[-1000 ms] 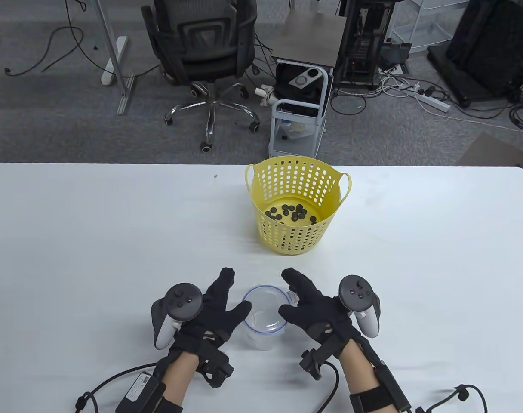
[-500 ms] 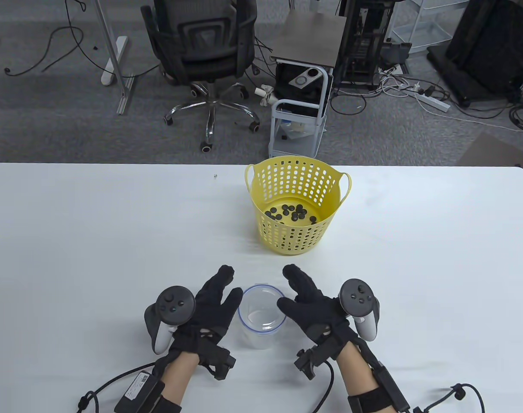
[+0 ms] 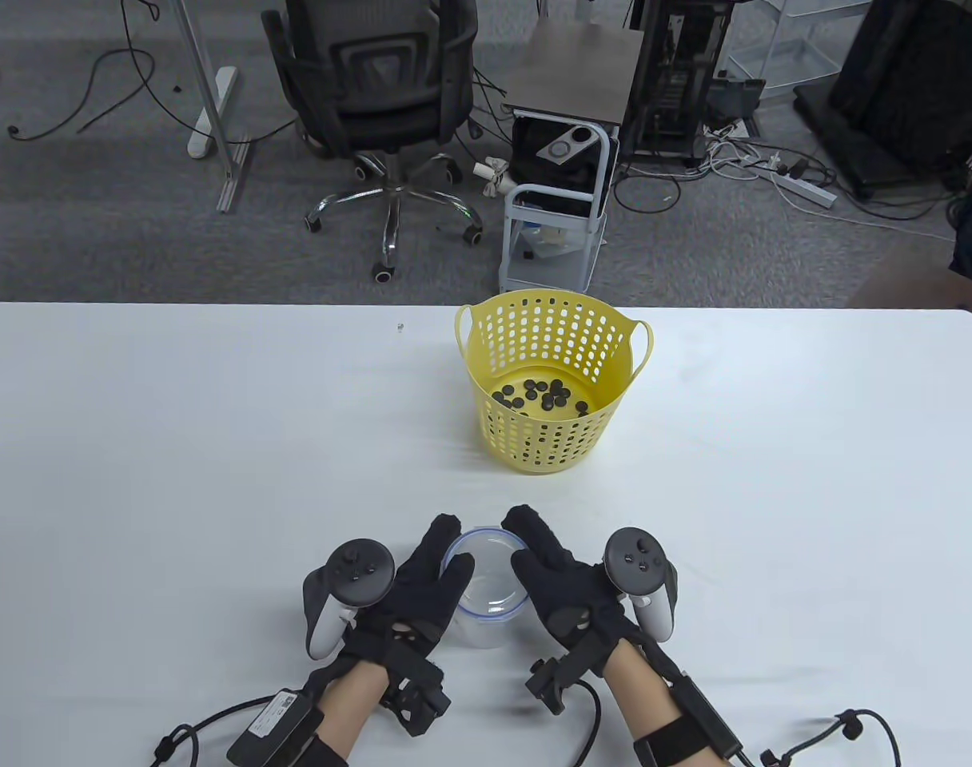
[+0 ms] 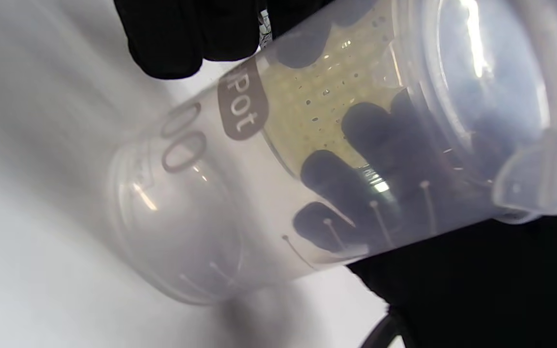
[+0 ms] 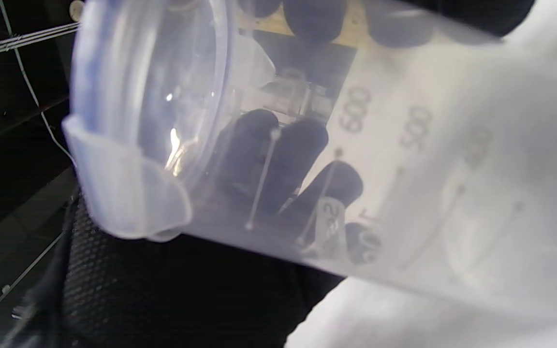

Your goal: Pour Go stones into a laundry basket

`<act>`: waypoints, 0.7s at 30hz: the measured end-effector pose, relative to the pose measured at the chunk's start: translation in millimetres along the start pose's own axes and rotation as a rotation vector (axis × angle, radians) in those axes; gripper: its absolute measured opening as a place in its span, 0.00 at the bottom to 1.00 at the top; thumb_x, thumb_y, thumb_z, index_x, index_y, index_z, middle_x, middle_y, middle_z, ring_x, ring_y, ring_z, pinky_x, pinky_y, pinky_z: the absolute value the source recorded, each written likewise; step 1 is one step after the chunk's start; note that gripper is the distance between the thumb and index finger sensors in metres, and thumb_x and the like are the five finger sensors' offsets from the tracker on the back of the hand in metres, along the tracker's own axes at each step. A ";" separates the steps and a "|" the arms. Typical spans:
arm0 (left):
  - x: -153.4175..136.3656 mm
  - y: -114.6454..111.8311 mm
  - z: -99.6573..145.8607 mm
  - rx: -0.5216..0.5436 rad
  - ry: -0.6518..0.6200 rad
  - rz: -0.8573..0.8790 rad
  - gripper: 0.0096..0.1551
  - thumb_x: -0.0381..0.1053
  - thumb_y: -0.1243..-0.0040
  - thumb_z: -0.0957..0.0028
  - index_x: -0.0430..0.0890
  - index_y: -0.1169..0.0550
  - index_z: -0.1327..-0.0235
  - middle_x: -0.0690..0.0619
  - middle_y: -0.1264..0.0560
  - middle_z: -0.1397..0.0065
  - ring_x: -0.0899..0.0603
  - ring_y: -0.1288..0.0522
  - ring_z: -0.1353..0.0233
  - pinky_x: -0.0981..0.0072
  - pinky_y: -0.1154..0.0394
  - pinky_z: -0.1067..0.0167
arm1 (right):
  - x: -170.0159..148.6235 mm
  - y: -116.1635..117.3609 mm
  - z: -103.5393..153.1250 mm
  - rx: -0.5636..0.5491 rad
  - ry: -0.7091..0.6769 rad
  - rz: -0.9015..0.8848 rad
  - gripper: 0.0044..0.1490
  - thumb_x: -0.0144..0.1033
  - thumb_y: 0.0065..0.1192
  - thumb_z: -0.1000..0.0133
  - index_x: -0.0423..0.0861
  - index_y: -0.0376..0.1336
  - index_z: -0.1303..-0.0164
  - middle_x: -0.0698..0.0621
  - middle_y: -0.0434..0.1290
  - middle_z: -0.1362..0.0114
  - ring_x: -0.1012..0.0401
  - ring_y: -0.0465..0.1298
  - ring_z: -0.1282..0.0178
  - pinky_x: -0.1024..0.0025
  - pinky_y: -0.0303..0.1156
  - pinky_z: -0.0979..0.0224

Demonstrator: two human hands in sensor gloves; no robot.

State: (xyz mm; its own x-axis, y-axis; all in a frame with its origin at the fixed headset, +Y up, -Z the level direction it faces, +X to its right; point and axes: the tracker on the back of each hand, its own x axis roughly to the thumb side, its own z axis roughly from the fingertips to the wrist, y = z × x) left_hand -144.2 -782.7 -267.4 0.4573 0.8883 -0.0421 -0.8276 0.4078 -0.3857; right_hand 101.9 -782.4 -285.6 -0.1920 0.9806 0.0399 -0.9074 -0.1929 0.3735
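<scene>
Stones (image 3: 539,395) are sitting in the yellow laundry basket (image 3: 486,419), which is standing on the tabletop at 12 o'clock from my hands, well apart from them. Clear measuring cup (image 3: 487,587) is standing upright near the tabletop's near edge, looking empty from above; wrist views aren't showing any stones inside either, just grad marks and my fingers through the wall.

I'm bracketing the cup w/ both hands: left hand (image 3: 422,579) is pressing the 9 o'clock side, fingers (image 4: 172,38) lying along the wall, and right hand (image 3: 562,579) is on the 3 o'clock side, fingers (image 5: 269,159) showing dark through the plastic. Hands are close together w/ only the cup btwn them. Whether I'm squeezing firmly or just touching, can't tell.

Judging by stones in basket + empty cup, the pour itself seems done, so I'm prob. at the setting-down step. Next move, I'd guess: ease both hands off sideways w/o tipping the light cup. If more stones need pouring, I'd have to refill, lift and carry toward 12 o'clock, tilting the spout (image 5: 128,198) over the rim.
</scene>
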 end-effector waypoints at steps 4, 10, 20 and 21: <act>-1.5 -5.2 -0.9 -0.093 0.033 0.048 0.54 0.85 0.64 0.47 0.58 0.62 0.18 0.57 0.50 0.09 0.35 0.47 0.13 0.39 0.37 0.26 | -5.2 6.5 -1.3 0.020 0.044 -0.069 0.47 0.58 0.42 0.39 0.47 0.35 0.19 0.35 0.48 0.14 0.26 0.52 0.21 0.22 0.52 0.30; -3.8 -7.2 -3.3 -0.122 0.048 0.081 0.54 0.84 0.65 0.48 0.58 0.63 0.19 0.56 0.51 0.09 0.35 0.49 0.12 0.36 0.40 0.25 | -4.2 8.4 1.8 0.000 0.064 -0.017 0.49 0.61 0.41 0.40 0.46 0.34 0.19 0.33 0.50 0.15 0.26 0.53 0.21 0.24 0.54 0.30; 12.1 20.0 -3.1 0.058 -0.045 -0.156 0.56 0.83 0.57 0.51 0.53 0.51 0.17 0.48 0.46 0.11 0.33 0.43 0.16 0.37 0.37 0.28 | 16.0 -4.4 1.3 -0.028 -0.008 0.210 0.51 0.61 0.54 0.43 0.42 0.45 0.20 0.31 0.52 0.16 0.26 0.56 0.23 0.26 0.56 0.30; 14.3 23.3 -1.7 0.089 -0.063 -0.172 0.55 0.83 0.56 0.52 0.54 0.50 0.18 0.48 0.46 0.11 0.33 0.43 0.16 0.37 0.37 0.28 | 19.3 -6.5 2.2 -0.039 -0.029 0.248 0.52 0.62 0.55 0.43 0.42 0.45 0.20 0.32 0.52 0.16 0.26 0.56 0.23 0.26 0.56 0.30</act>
State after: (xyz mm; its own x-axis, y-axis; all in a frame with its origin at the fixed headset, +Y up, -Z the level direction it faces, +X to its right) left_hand -156.3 -760.8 -278.6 0.5755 0.8142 0.0764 -0.7658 0.5693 -0.2990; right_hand 104.9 -762.1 -285.3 -0.4000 0.9037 0.1529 -0.8479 -0.4282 0.3126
